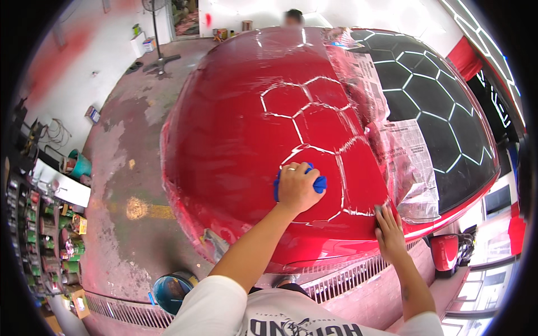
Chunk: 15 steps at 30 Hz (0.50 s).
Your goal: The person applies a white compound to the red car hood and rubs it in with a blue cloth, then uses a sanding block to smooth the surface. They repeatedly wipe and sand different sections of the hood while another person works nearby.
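Observation:
A glossy red car hood (235, 134) fills the middle of the head view, with white hexagon light reflections on it. My left hand (298, 189) presses a bunched blue cloth (319, 185) against the hood, fingers curled over it. To the right, my right hand (389, 231) rests on the hood's near right part with its fingers stretched out. A small grey patch shows at its fingertips, too small to make out. Newspaper sheets (412, 162) and clear plastic film (364, 106) cover a strip between the hood and the dark windshield (426, 101).
A person (292, 18) is beyond the car's far side. A teal bucket (171, 294) stands on the floor near my left arm. Shelves of cans (53, 241) line the left wall, and a stand fan (159, 56) stands at the back left. A floor grate (336, 283) runs along the near side.

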### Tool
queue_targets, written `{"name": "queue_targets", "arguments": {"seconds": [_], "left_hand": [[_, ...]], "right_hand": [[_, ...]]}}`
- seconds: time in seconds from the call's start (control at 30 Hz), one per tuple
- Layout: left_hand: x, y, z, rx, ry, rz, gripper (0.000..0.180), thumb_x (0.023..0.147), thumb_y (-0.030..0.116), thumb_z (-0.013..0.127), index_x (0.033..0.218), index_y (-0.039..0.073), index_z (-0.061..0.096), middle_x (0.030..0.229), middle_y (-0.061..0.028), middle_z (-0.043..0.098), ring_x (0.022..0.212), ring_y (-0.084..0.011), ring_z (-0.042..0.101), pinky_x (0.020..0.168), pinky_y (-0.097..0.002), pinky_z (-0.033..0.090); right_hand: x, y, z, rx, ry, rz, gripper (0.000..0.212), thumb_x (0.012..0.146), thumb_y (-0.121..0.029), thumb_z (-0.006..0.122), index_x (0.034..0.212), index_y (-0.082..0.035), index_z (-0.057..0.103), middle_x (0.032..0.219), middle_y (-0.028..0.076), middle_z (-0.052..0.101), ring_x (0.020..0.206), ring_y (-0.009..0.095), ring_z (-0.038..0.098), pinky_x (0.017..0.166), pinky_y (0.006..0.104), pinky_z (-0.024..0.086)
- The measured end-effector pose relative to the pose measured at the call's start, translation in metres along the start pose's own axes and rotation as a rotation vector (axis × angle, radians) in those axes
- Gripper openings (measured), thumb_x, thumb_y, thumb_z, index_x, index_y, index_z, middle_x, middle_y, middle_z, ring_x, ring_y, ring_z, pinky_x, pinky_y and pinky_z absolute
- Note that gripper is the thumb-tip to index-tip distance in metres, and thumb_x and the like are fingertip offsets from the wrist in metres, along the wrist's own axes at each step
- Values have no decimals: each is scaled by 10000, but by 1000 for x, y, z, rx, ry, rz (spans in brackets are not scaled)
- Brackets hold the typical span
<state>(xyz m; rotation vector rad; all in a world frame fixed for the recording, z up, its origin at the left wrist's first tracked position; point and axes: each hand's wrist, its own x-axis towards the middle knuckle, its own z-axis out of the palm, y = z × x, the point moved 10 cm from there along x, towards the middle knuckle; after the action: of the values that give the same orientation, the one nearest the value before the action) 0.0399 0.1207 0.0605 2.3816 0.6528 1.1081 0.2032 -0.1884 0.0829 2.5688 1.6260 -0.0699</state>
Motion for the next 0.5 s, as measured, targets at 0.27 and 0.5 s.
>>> {"name": "queue_targets", "arguments": {"seconds": [0.27, 0.5], "left_hand": [[-56, -12, -48, -7, -54, 40, 392, 730, 303, 967, 1052, 161, 794, 1211, -100, 716, 1222, -370, 673, 1099, -553, 498], [-188, -104, -156, 246, 44, -228, 440, 743, 252, 933, 1142, 180, 762, 1298, -109, 702, 1249, -403, 641, 1098, -569, 477]], "right_hand": [[-110, -88, -28, 730, 409, -43, 484, 1251, -307, 392, 1550, -22, 644, 1584, 242, 660, 1455, 463, 617, 1278, 567, 422], [-136, -199, 19, 883, 111, -355, 451, 1216, -300, 471, 1457, -11, 718, 1450, 263, 694, 1297, 453, 671, 1154, 495, 517]]}}
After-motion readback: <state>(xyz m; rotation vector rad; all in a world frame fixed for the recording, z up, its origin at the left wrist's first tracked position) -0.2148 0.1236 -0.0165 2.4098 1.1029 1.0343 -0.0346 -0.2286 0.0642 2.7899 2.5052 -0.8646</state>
